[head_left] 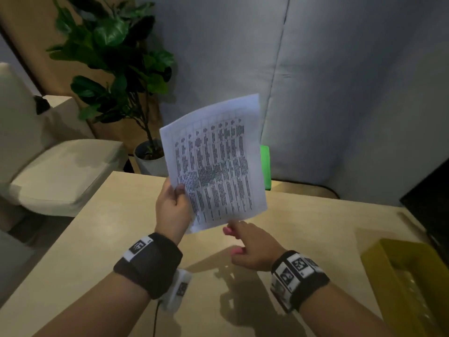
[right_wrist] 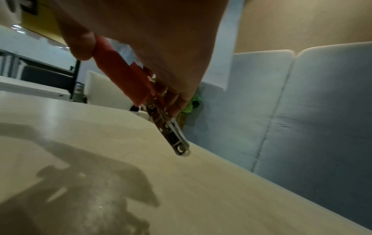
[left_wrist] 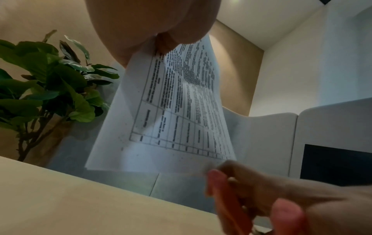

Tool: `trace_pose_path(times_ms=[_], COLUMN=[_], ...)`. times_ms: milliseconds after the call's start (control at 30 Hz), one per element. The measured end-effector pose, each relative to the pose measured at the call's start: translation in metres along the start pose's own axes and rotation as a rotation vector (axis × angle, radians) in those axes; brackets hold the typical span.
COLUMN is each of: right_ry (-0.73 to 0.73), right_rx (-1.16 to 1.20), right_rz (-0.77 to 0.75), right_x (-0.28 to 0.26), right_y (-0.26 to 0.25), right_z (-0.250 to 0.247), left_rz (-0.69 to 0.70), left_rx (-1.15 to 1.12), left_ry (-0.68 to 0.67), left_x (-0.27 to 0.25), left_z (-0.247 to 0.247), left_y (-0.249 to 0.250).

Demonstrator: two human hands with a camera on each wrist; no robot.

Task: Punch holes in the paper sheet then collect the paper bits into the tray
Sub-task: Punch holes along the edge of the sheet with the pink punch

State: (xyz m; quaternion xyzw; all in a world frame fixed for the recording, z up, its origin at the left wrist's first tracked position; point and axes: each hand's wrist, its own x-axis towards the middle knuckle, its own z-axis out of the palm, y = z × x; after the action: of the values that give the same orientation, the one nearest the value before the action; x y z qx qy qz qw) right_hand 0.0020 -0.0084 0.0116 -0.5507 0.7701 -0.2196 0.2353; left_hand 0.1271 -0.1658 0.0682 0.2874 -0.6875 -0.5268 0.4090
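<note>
My left hand (head_left: 173, 203) pinches the left edge of a printed paper sheet (head_left: 216, 164) and holds it upright above the table; the sheet (left_wrist: 171, 111) fills the middle of the left wrist view. My right hand (head_left: 252, 246) grips a hole punch with pink-red handles (head_left: 228, 231) just under the sheet's lower edge. In the right wrist view the punch's red handles (right_wrist: 122, 76) and metal head (right_wrist: 175, 139) point down toward the table, apart from the paper. A yellow tray (head_left: 410, 280) sits at the table's right edge.
The light wooden table (head_left: 97, 239) lies under both hands. A green object (head_left: 265, 166) stands behind the sheet at the table's far edge. A potted plant (head_left: 121, 69) and a cream chair (head_left: 60, 171) are to the left, a dark screen (head_left: 432, 195) at right.
</note>
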Motion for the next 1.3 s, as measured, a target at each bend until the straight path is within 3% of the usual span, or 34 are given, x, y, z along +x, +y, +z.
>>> trace_pose_path(times_ms=[200, 367, 467, 733, 867, 1133, 1300], right_ry=[0.256, 0.723, 0.857, 0.863, 0.802, 0.804, 0.859], right_rx=[0.318, 0.454, 0.566, 0.805, 0.888, 0.898, 0.882], right_rz=[0.144, 0.187, 0.165, 0.151, 0.205, 0.311, 0.349], right_x=[-0.060, -0.088, -0.100, -0.137, -0.149, -0.148, -0.143], right_y=[0.036, 0.042, 0.048, 0.052, 0.055, 0.053, 0.048], right_z=[-0.060, -0.102, -0.121, -0.140, -0.134, -0.122, -0.121], left_rz=[-0.008, -0.095, -0.104, -0.079, -0.058, -0.233, -0.121], left_rx=[0.061, -0.020, -0.027, -0.070, -0.017, -0.027, -0.028], left_ry=[-0.044, -0.135, -0.195, -0.300, -0.277, -0.296, -0.248], left_x=[-0.017, -0.048, -0.071, -0.117, -0.132, -0.143, -0.134], left_z=[0.031, 0.059, 0.074, 0.087, 0.084, 0.085, 0.086], left_y=[0.000, 0.016, 0.025, 0.025, 0.025, 0.030, 0.039])
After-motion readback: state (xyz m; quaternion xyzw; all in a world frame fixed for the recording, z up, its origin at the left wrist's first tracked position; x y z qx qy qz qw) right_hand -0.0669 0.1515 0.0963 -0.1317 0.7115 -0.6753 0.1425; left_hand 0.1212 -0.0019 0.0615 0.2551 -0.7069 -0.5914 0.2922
